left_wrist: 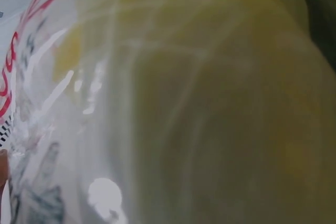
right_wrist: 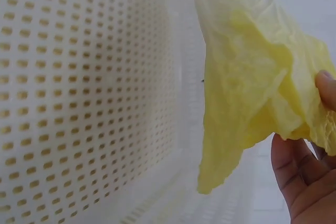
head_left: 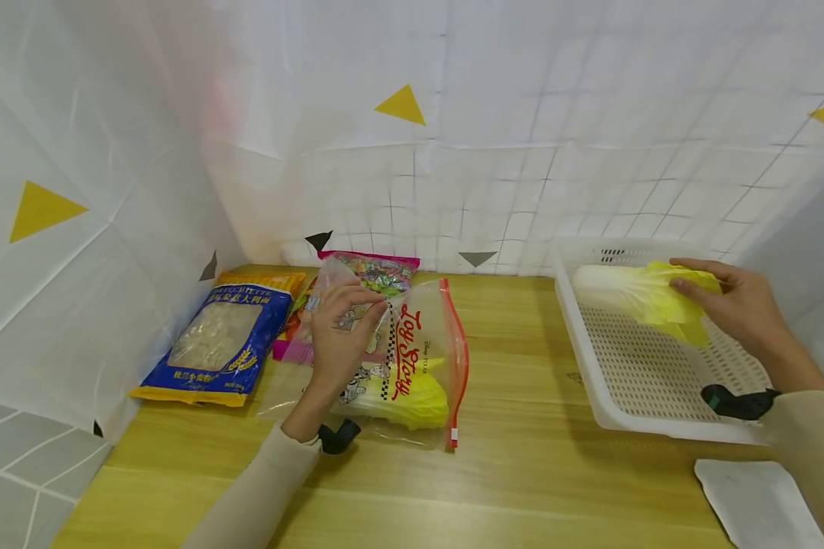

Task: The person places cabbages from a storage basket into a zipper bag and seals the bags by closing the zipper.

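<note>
At the head view's right, the right hand pinches a cabbage leaf — its hollow fold clear only from the right wrist. Left of centre, the left hand pinches a bag lettered "Toy Story" (smaller: "Disney PIXAR").

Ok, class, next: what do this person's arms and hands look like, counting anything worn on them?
The left sleeve and right sleeve are long, plain and beige. A small, curved black piece shows at the left wrist and another at the right wrist. The left hand and right hand wear no gloves.
</note>
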A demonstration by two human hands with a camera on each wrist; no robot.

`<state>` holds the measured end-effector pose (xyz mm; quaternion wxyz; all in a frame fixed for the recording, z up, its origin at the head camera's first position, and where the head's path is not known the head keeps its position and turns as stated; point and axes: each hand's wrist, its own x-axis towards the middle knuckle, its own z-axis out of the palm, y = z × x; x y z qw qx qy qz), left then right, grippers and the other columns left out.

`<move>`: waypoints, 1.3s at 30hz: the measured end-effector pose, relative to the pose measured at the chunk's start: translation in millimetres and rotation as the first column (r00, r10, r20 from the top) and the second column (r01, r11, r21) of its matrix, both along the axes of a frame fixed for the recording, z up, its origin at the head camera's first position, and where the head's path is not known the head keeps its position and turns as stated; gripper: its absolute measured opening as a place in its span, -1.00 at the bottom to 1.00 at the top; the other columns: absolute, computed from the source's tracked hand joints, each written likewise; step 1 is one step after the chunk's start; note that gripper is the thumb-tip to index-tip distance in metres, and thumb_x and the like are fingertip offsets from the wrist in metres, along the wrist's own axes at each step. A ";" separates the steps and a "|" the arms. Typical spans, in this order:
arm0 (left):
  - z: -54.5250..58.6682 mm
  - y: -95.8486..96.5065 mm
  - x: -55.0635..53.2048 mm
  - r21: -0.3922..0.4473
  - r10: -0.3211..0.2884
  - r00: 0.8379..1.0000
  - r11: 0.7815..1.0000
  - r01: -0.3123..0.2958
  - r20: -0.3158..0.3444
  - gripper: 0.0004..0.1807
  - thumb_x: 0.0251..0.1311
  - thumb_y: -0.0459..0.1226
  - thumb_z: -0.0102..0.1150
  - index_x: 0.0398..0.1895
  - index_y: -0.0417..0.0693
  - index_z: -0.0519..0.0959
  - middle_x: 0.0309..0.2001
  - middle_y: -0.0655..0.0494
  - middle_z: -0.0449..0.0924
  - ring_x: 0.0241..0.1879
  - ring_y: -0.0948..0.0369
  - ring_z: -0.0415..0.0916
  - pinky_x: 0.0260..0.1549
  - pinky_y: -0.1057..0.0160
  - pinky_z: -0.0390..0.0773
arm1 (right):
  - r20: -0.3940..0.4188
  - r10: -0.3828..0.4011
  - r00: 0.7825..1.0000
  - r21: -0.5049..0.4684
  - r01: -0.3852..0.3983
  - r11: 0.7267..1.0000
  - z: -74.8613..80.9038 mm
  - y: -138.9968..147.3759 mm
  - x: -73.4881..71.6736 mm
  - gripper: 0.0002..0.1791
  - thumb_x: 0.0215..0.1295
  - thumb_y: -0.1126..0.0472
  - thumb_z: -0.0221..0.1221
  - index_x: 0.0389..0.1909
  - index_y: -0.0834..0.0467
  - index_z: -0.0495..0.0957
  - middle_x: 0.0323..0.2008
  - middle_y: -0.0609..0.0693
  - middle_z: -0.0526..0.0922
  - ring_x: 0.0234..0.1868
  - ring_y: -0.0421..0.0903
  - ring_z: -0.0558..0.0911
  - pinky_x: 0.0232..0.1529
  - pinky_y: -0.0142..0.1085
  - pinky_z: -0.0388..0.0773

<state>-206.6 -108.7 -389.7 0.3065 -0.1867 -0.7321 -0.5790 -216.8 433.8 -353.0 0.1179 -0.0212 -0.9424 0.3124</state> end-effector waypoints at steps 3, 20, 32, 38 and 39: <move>-0.2 -0.1 0.1 -0.007 0.003 1.000 1.000 -0.003 0.003 -0.90 0.22 -0.32 0.41 -0.22 -0.09 0.78 -0.18 -0.06 0.75 0.28 0.09 0.44 0.39 -0.08 0.21 | -0.062 0.005 0.998 -0.045 -0.008 0.999 5.7 -5.5 2.0 -0.46 0.43 -0.13 0.21 0.36 -0.04 0.53 0.06 -0.60 0.49 -0.24 -0.68 0.35 -0.40 -0.67 0.37; 1.2 0.2 0.1 -0.011 0.010 1.000 1.000 -0.010 0.005 -0.89 0.21 -0.28 0.43 -0.21 -0.06 0.79 -0.13 -0.04 0.75 0.29 0.10 0.43 0.41 -0.09 0.15 | -0.149 -0.113 0.982 -0.250 0.073 0.965 37.6 -23.2 10.9 -0.53 0.42 0.00 0.25 0.30 -0.03 0.58 -0.12 -0.61 0.49 -0.40 -0.48 0.41 -0.53 -0.60 0.32; 1.9 -1.1 0.2 -0.021 -0.004 1.000 1.000 0.004 0.001 -0.90 0.22 -0.33 0.41 -0.21 -0.09 0.78 -0.14 -0.05 0.73 0.29 0.08 0.43 0.40 -0.12 0.18 | -0.141 0.068 0.988 -0.313 -0.109 0.943 52.8 -75.3 13.5 -0.56 0.36 0.10 0.33 0.23 0.05 0.64 -0.27 -0.53 0.69 -0.40 -0.41 0.51 -0.49 -0.58 0.45; 1.1 -1.4 -0.1 -0.020 -0.007 1.000 1.000 0.007 0.003 -0.90 0.23 -0.33 0.40 -0.21 -0.09 0.78 -0.14 -0.05 0.73 0.29 0.09 0.43 0.40 -0.09 0.18 | -0.141 0.182 0.973 -0.276 -0.216 0.936 45.9 -101.1 11.7 -0.59 0.40 0.17 0.28 0.24 0.13 0.62 -0.17 -0.51 0.71 -0.34 -0.39 0.60 -0.39 -0.57 0.53; 0.9 -1.4 -0.1 -0.018 -0.008 1.000 1.000 0.008 0.004 -0.90 0.23 -0.33 0.40 -0.21 -0.09 0.78 -0.14 -0.05 0.73 0.29 0.09 0.43 0.40 -0.09 0.18 | -0.144 0.195 0.970 -0.276 -0.229 0.933 44.6 -105.3 11.5 -0.60 0.41 0.18 0.28 0.23 0.13 0.62 -0.16 -0.51 0.71 -0.40 -0.36 0.56 -0.45 -0.55 0.50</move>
